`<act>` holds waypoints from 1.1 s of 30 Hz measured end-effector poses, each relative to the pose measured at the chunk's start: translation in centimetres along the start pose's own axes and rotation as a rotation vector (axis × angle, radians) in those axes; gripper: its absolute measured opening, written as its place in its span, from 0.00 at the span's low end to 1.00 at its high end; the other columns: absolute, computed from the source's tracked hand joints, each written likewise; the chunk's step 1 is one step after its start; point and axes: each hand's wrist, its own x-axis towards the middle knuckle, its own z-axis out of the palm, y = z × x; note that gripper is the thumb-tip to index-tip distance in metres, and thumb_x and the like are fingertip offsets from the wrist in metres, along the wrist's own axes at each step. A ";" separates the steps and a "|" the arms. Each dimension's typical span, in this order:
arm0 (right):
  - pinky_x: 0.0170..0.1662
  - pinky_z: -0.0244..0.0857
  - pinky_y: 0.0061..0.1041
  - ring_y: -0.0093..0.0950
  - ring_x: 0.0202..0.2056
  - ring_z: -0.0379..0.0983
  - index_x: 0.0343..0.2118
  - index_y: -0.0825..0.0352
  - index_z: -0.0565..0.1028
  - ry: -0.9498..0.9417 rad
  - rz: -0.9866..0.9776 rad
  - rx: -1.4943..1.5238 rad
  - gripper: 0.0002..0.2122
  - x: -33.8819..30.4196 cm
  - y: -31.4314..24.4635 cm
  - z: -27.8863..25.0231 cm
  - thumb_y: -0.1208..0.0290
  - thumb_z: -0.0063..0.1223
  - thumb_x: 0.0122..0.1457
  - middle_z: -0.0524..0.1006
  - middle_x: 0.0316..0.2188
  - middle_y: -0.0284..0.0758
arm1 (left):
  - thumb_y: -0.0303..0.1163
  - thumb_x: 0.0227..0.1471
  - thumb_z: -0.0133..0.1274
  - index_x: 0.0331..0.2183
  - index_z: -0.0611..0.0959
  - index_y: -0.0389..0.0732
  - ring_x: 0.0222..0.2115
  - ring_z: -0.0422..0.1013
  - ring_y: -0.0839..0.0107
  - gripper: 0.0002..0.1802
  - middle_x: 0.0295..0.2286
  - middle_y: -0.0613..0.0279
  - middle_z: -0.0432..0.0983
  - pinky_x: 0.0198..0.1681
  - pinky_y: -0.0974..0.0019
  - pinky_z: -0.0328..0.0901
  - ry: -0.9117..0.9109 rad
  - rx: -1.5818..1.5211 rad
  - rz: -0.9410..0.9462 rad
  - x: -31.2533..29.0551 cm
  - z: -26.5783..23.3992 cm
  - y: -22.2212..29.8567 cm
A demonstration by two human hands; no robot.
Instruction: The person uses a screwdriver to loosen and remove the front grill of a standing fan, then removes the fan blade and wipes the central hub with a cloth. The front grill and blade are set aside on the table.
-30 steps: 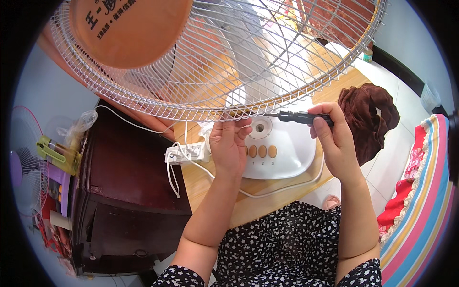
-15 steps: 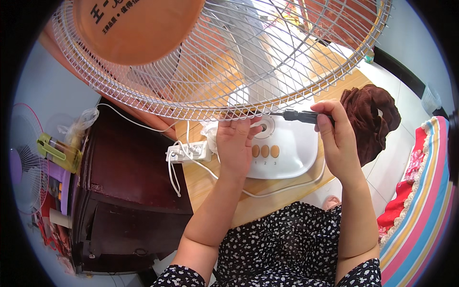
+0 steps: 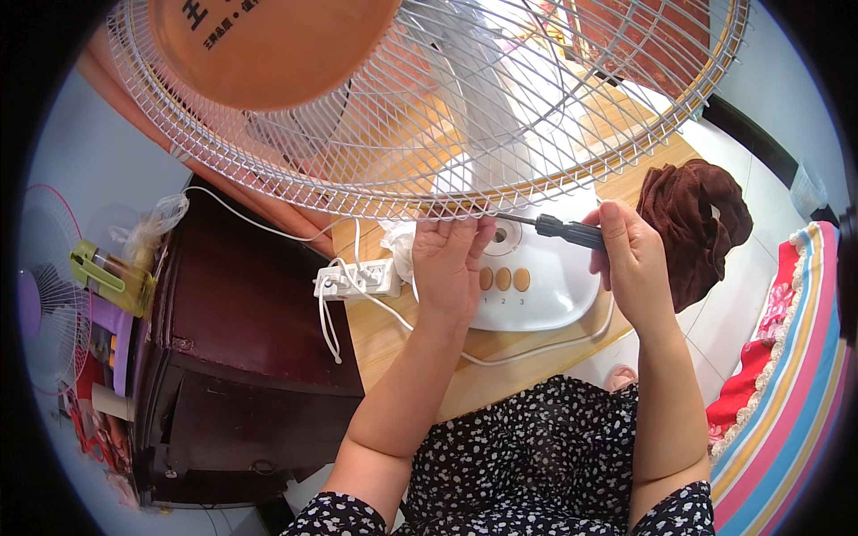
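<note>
A table fan's wire guard [image 3: 536,188], silvery with a gold-toned rim and an orange centre disc [image 3: 268,54], fills the upper view. My left hand [image 3: 450,268] is raised to the lower rim, its fingers closed there and their tips partly hidden by the wires. From the right, my right hand [image 3: 633,259] grips the black handle of a screwdriver [image 3: 567,231]. Its thin shaft points left, with the tip at the rim beside my left fingers; what the tip touches is too small to tell. Below stands the white fan base [image 3: 545,308] with round tan buttons.
A white power strip [image 3: 380,278] with cords lies left of the base on the wooden table [image 3: 398,353]. Brown cloth [image 3: 688,232] is heaped at the table's right side. A dark cabinet [image 3: 250,313] stands at left, a striped cover [image 3: 786,393] at right.
The screwdriver's handle has tilted down to the right and more of its shaft shows. My right thumb now lies higher along the handle. Fan and left hand appear slightly farther right.
</note>
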 end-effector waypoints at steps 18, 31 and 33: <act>0.20 0.57 0.12 0.12 0.17 0.63 0.42 0.69 0.70 -0.024 0.001 0.115 0.16 -0.3 0.2 -0.1 0.59 0.42 0.66 0.70 0.23 0.28 | 0.19 0.55 0.49 0.44 0.72 0.41 0.38 0.74 0.72 0.14 0.39 0.61 0.76 0.42 0.72 0.74 0.040 -0.020 -0.026 0.1 0.3 0.3; 0.38 0.60 0.13 0.16 0.34 0.66 0.42 0.69 0.69 0.130 -0.421 -0.044 0.10 -0.2 -0.4 0.6 0.75 0.54 0.59 0.70 0.33 0.30 | 0.19 0.55 0.49 0.44 0.72 0.41 0.38 0.75 0.71 0.14 0.38 0.61 0.76 0.40 0.73 0.74 0.044 -0.006 -0.061 0.1 0.4 0.5; 0.33 0.60 0.13 0.15 0.30 0.66 0.41 0.69 0.70 0.079 -0.248 0.033 0.09 -0.3 -0.6 0.7 0.71 0.51 0.61 0.71 0.29 0.29 | 0.19 0.55 0.49 0.44 0.72 0.41 0.38 0.75 0.71 0.14 0.38 0.61 0.76 0.39 0.73 0.74 0.042 -0.017 -0.064 0.1 0.3 0.5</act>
